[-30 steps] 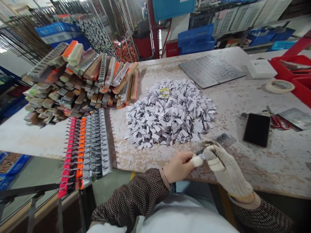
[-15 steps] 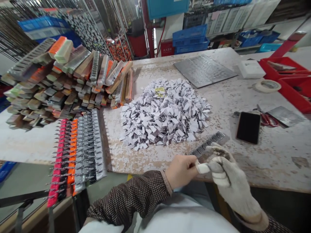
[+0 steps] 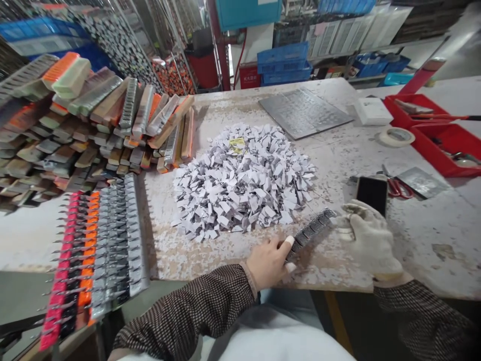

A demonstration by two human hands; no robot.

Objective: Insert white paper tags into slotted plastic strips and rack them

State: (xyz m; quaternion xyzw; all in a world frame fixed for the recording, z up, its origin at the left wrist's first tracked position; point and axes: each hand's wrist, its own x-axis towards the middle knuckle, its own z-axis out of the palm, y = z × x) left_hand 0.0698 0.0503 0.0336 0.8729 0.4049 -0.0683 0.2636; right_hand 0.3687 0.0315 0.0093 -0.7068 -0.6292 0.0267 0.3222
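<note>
Head view: bare left hand and white-gloved right hand pinch a dark grey serrated metal strip narrowly at opposite ends. This two-point hold steadies it beside the white paper-tag heap.

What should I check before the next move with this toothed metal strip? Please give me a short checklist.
1. Left hand grip on the toothed metal strip: ok, its fingers close on the strip's lower end.
2. Right hand in a white knit glove contacting the strip's upper end: cannot tell, they are very close.
3. Strip apart from the pile of white paper tags: ok, no contact shows.
4. Black phone apart from the glove: not ok, the glove's fingers reach its lower edge.
5. White fingertip cover on the left hand: ok, in place.
</note>
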